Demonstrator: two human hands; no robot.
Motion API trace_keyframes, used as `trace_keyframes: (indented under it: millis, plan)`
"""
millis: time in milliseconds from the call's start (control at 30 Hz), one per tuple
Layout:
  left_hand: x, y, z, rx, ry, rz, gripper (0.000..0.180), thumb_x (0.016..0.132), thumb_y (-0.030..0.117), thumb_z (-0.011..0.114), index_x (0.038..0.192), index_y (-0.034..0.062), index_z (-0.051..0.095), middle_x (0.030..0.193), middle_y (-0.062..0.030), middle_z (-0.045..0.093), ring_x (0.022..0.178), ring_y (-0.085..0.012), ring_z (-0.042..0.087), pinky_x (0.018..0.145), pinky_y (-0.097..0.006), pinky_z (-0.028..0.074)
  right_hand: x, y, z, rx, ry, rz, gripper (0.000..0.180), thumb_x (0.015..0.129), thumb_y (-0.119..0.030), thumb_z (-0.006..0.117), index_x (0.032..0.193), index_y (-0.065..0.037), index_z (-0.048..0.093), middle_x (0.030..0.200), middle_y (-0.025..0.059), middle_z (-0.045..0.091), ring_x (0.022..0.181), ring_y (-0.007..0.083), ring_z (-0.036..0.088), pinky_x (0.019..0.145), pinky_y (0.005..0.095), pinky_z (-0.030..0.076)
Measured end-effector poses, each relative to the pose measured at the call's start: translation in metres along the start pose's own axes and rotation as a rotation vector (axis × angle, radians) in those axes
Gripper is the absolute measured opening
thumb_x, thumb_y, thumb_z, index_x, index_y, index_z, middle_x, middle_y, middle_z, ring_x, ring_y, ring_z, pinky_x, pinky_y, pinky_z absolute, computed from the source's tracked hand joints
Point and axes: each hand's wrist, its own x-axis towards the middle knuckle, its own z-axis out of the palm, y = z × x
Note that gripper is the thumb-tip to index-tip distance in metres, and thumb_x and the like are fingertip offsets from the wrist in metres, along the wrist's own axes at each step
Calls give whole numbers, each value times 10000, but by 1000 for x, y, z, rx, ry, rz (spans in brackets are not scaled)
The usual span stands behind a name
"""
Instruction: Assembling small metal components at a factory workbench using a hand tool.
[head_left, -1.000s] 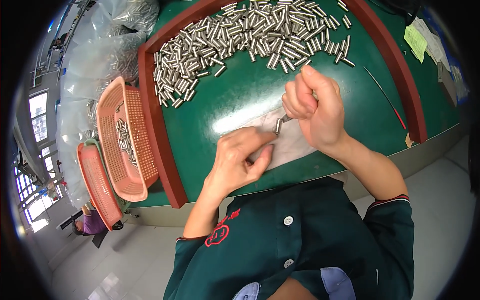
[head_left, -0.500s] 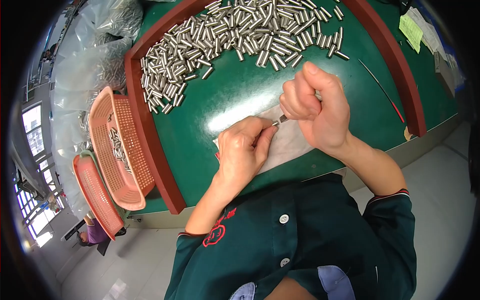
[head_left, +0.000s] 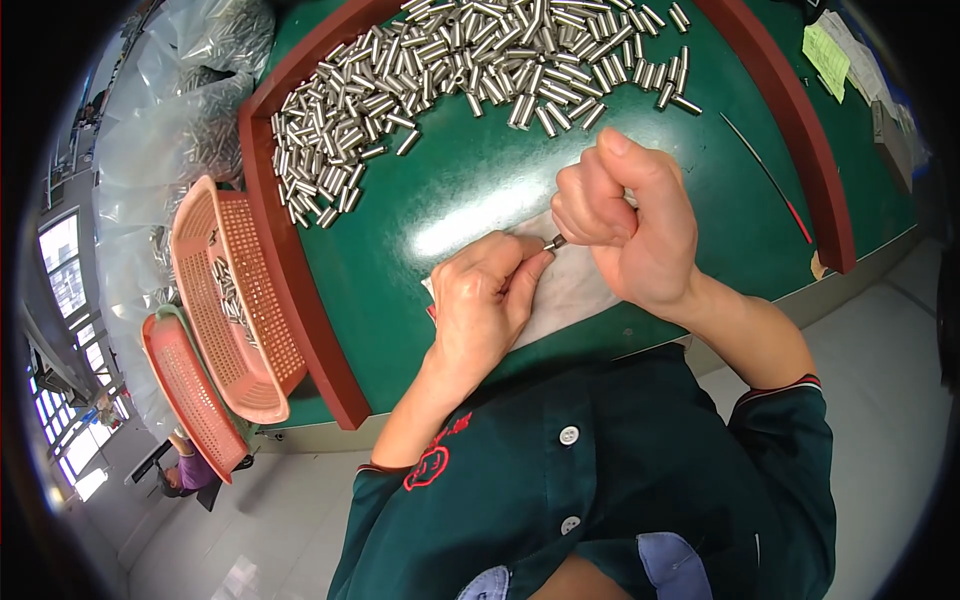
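Over a whitish cloth [head_left: 565, 295] on the green tabletop, my left hand [head_left: 478, 290] pinches a small shiny metal cylinder [head_left: 548, 247] between thumb and fingertips, with one end sticking out. My right hand [head_left: 640, 220] is closed in a fist around a tool. Only the tool's short dark metal tip [head_left: 559, 240] shows, meeting or nearly meeting the cylinder's end; the rest is hidden in the fist. Beyond both hands lies a big heap of similar metal cylinders [head_left: 460, 75].
A dark red wooden frame [head_left: 290, 270] borders the work area. On the right lies a thin rod with a red handle [head_left: 790, 205]. At left stand a pink basket [head_left: 275, 320] holding some metal pieces, a second pink basket [head_left: 190, 390] and clear plastic bags [head_left: 205, 130].
My right hand has shifted slightly left, bringing the tool's tip closer to the cylinder. My left hand keeps its pinch. The whole view has shifted a little.
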Motion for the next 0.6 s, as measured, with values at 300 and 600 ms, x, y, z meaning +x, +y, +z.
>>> trace_keyframes:
  millis: [300,600]
  plan:
    - [1,0,-1,-9,-10,-12,59,677,31,652,694,31,596,589,-95,535,510,-262,524,466,-331,403,-2,1,0,-32,-10,-11,469,912,-268,289,471,-114,257,413,-19,230,396,80,159,407,250,156]
    - [0,0,0,-31,-8,-7,70,668,23,654,687,22,586,579,-102,523,512,-274,515,471,-339,399,-4,2,2,-69,-26,-49,477,919,-272,293,471,-113,251,416,-26,229,388,80,162,408,250,152]
